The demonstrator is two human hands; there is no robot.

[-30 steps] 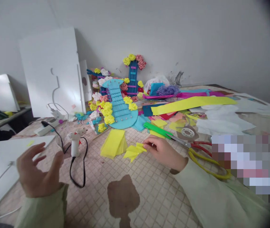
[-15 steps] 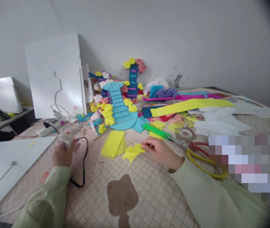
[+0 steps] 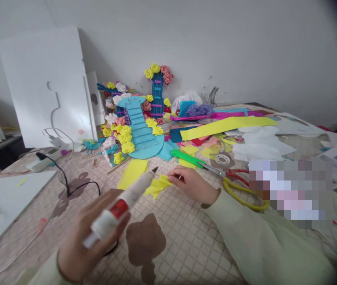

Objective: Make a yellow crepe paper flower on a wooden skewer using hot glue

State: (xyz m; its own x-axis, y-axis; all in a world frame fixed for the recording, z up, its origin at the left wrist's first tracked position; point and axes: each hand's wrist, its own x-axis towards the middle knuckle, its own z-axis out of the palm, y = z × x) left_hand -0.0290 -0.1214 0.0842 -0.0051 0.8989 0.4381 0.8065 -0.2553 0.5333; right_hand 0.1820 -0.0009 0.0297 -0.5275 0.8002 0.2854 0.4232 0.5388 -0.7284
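Observation:
My left hand is wrapped around a white glue gun with a red label. Its dark nozzle points toward the yellow paper, and a clear stick end pokes out at the back. Between the fingertips of my right hand is one end of a crumpled yellow paper strip, lying low over the tabletop. A stack of flat yellow sheets lies just behind the nozzle. Beyond the right hand are a green cutter and scissors with red and yellow handles.
A light blue guitar-shaped board with paper flowers leans at the back. A black cable runs to a power strip at left. Coloured paper, including a long yellow strip, and a tape roll lie at right.
My left hand has brought the glue gun from the left toward the middle and closer to me. My right hand still pinches the yellow strip. The view has turned slightly right.

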